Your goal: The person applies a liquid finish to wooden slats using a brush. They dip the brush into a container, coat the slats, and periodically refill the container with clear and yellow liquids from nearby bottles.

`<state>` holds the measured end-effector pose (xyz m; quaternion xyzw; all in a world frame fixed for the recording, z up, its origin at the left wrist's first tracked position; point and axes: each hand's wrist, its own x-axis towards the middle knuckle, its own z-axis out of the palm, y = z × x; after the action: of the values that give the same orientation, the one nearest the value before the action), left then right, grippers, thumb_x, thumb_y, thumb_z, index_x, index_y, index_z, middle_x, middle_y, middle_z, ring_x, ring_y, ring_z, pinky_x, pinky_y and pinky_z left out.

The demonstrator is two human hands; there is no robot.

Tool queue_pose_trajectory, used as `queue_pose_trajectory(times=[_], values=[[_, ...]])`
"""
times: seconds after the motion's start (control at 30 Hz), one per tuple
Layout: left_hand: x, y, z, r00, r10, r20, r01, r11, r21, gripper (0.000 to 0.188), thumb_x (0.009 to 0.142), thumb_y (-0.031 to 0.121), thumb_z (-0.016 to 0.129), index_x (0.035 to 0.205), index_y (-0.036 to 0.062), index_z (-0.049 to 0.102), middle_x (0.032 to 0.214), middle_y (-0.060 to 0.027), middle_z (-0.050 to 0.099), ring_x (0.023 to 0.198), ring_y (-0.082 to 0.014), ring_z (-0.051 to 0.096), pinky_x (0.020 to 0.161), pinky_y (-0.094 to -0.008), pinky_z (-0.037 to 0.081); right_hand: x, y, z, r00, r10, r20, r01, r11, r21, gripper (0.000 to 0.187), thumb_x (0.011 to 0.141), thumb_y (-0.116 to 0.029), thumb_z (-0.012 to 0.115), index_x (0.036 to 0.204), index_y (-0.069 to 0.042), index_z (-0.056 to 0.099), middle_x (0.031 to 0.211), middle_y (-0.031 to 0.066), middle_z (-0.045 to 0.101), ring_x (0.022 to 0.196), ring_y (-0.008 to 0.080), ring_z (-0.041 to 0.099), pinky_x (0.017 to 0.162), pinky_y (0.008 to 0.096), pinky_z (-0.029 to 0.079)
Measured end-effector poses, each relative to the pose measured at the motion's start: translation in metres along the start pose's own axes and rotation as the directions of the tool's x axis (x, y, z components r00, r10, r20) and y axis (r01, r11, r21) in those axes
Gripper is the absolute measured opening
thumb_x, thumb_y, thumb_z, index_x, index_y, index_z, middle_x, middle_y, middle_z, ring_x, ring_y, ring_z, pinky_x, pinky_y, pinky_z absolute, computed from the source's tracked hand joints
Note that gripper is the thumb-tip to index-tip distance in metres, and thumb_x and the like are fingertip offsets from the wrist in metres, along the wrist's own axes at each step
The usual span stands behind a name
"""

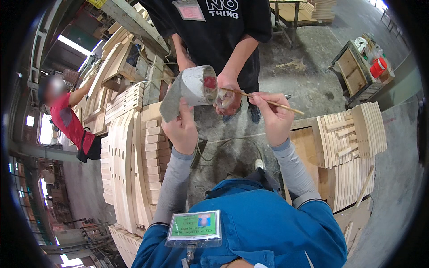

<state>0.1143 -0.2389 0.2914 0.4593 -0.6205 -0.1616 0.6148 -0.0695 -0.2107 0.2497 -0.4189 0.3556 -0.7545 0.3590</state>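
Concrete floor (308,76) below, right fingers (263,107) pinch a stick (237,92).

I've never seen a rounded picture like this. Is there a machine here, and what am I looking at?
No machine grip here, only two bare human hands. A wide fisheye camera on the person's head looks down, so straight edges bend near the rim; left in the picture is the person's left. The left hand holds a tilted white-and-grey container. The right hand pinches a thin stick, its far end at the container's rim. Facing them, a co-worker in black has hands close to the container. Pale wooden pieces stand stacked at left and right.
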Motion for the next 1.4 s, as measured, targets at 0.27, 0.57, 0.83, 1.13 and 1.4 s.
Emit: queue_pose_trajectory(times=[0.27, 0.57, 0.83, 1.13, 1.4], values=[[-0.003, -0.002, -0.001, 0.910, 0.397, 0.118, -0.415, 0.875, 0.250, 0.033, 0.083, -0.001, 0.050, 0.115, -0.0088, 0.047, 0.110, -0.0198, 0.055, 0.091, -0.0300, 0.056, 0.075, -0.0362, 0.045, 0.014, -0.023, 0.015, 0.990, 0.025, 0.139, -0.002, 0.987, -0.162, 0.005, 0.081, 0.000, 0.059, 0.084, 0.003, 0.056, 0.084, 0.0109, 0.062, 0.078, 0.0130, 0.060, 0.070, 0.0226, 0.049], [0.000, -0.003, -0.004, 0.997, -0.057, -0.052, 0.045, 0.976, -0.213, 0.024, 0.087, 0.003, 0.049, 0.106, -0.0100, 0.051, 0.098, -0.0133, 0.058, 0.081, -0.0193, 0.060, 0.068, -0.0284, 0.051, 0.049, -0.044, 0.016, 0.965, 0.022, 0.263, 0.115, 0.861, -0.496, 0.012, 0.077, -0.006, 0.063, 0.073, 0.003, 0.056, 0.064, 0.0081, 0.060, 0.061, 0.0087, 0.059, 0.054, 0.0214, 0.046], [0.007, -0.007, -0.049, 0.945, -0.276, -0.173, 0.170, 0.871, -0.461, 0.021, 0.088, 0.007, 0.046, 0.105, -0.0049, 0.052, 0.099, -0.0120, 0.058, 0.079, -0.0181, 0.061, 0.063, -0.0317, 0.056, 0.108, 0.001, 0.029, 0.830, 0.277, 0.485, 0.032, 0.844, -0.536, 0.012, 0.078, -0.006, 0.062, 0.078, 0.003, 0.054, 0.069, 0.0061, 0.059, 0.062, 0.0103, 0.059, 0.055, 0.0205, 0.050], [-0.021, -0.019, -0.100, 0.892, -0.362, -0.269, 0.256, 0.898, -0.359, 0.023, 0.088, 0.009, 0.048, 0.101, -0.0096, 0.051, 0.094, -0.0134, 0.058, 0.074, -0.0179, 0.061, 0.060, -0.0290, 0.056, 0.135, 0.003, 0.040, 0.701, 0.226, 0.676, -0.042, 0.960, -0.277, 0.004, 0.076, 0.004, 0.055, 0.079, 0.002, 0.054, 0.079, 0.0085, 0.059, 0.075, 0.0148, 0.061, 0.068, 0.0242, 0.050], [-0.033, -0.025, -0.113, 0.828, -0.520, -0.208, 0.377, 0.792, -0.480, 0.023, 0.088, 0.008, 0.045, 0.102, -0.0091, 0.052, 0.094, -0.0137, 0.059, 0.077, -0.0187, 0.061, 0.059, -0.0305, 0.056, 0.139, -0.049, 0.051, 0.697, 0.110, 0.709, 0.106, 0.962, -0.254, 0.012, 0.078, 0.008, 0.052, 0.090, 0.002, 0.052, 0.089, 0.0118, 0.061, 0.086, 0.0176, 0.060, 0.080, 0.0260, 0.047]])
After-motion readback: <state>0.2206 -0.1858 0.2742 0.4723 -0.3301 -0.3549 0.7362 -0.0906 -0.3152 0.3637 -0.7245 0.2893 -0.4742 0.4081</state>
